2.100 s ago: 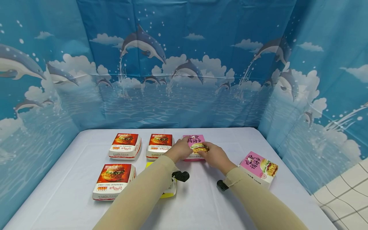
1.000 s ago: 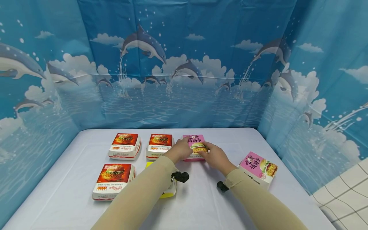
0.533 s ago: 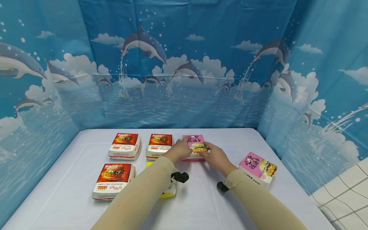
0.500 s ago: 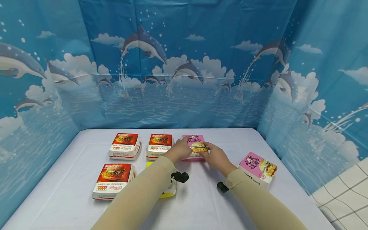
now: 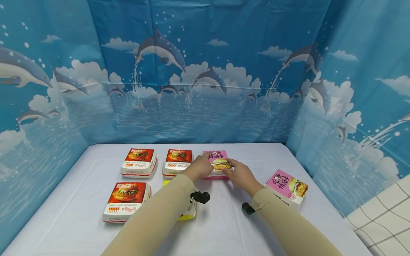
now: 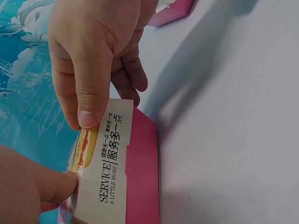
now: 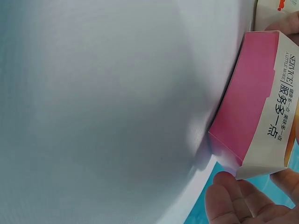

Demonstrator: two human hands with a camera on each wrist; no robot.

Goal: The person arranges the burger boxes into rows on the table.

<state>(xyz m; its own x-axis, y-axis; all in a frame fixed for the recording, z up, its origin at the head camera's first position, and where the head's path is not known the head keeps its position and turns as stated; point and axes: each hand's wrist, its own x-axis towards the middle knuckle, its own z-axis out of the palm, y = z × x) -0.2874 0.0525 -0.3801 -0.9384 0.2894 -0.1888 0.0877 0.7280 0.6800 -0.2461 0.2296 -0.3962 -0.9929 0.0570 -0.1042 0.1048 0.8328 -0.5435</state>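
Covering part of a yellow-edged box point(image 5: 188, 215), the left sleeve point(image 5: 153, 220) is about the closest thing to the camera, with the right sleeve point(image 5: 298, 227) on the other side, next to an angled second pink box point(image 5: 288, 188). A near red box point(image 5: 126, 202) sits off to the left, apart from both hands. Further up the white tablecloth point(image 5: 224, 227) is the bit that matters: one pink carton point(image 5: 218, 163) in the back row, right between the left hand point(image 5: 199, 169) and the right hand point(image 5: 241, 175). Neither's really nearer, both are touching it. Its front face runs side to side; the top looks squarish, so I wouldn't swear to a long axis. Fingers-wise, each hand is spread just enough to take one end: thumbs on top, left fingers down the left end, right fingers loosely round the right end, a couple of tips seemingly off the card. I'd call it a light hold, though pressure's anyone's guess. Left of that in the row are a middle red box point(image 5: 177, 162) and a corner red box point(image 5: 139, 163), then the dolphin curtain point(image 5: 205, 110) behind everything.
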